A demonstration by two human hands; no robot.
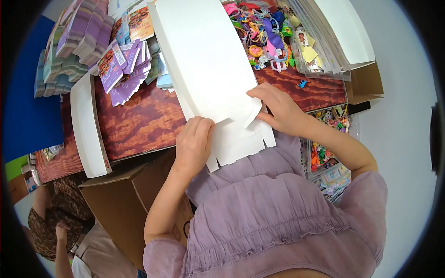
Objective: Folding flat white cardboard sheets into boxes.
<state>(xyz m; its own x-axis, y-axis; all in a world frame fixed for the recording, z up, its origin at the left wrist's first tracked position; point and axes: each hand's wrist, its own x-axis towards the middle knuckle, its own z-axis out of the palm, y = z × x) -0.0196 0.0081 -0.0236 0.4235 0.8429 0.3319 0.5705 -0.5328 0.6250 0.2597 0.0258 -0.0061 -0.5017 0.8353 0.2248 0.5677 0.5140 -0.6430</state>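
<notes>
A long white cardboard box (213, 60) lies lengthwise before me, its near end hanging past the table edge over my lap. Its side walls stand up, while the notched end flap (242, 147) is folded out flat toward me. My left hand (193, 141) grips the left wall near that end, fingers curled over it and a small corner tab (220, 121) bent inward beside them. On the right, my right hand (280, 109) pinches the other wall by its corner tab (253, 113), thumb below and fingers above. Part of each wall is hidden behind my hands.
Stacks of card packs (88, 32) and loose purple cards (123, 69) lie at the left, near a narrow white tray (88, 125). Small colourful toys (266, 39) pile up at the right beside a clear bin (320, 55). A brown carton (116, 199) stands below; another person (60, 217) is at lower left.
</notes>
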